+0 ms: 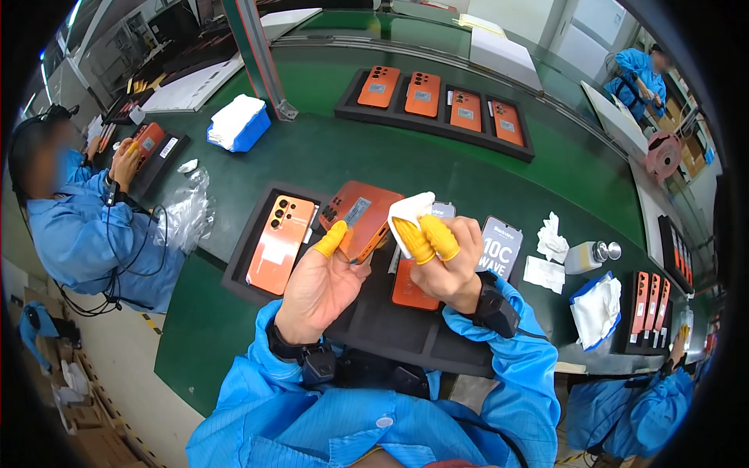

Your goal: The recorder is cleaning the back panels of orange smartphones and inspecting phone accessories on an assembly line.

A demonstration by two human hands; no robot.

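Note:
My left hand (316,300), a yellow finger cot on its thumb, grips an orange phone (376,204) by its lower edge, tilted above the tray. In my right hand (460,261), with yellow cots on two fingers, a folded white cloth (407,212) is pinched against or just beside the phone's right end; contact cannot be made out. Below lies a dark foam tray (367,316). It holds an orange phone (273,257) at left, another orange phone (407,287) partly under my right hand, and a grey phone with printed film (499,243) at right.
A dark tray of orange phones (421,95) lies at the back. White cloths fill blue bins (251,134) at back left and right. A pump bottle (583,257), loose wipes (544,273) and clear plastic (187,214) lie around. Co-workers stand left (86,226) and right (640,409).

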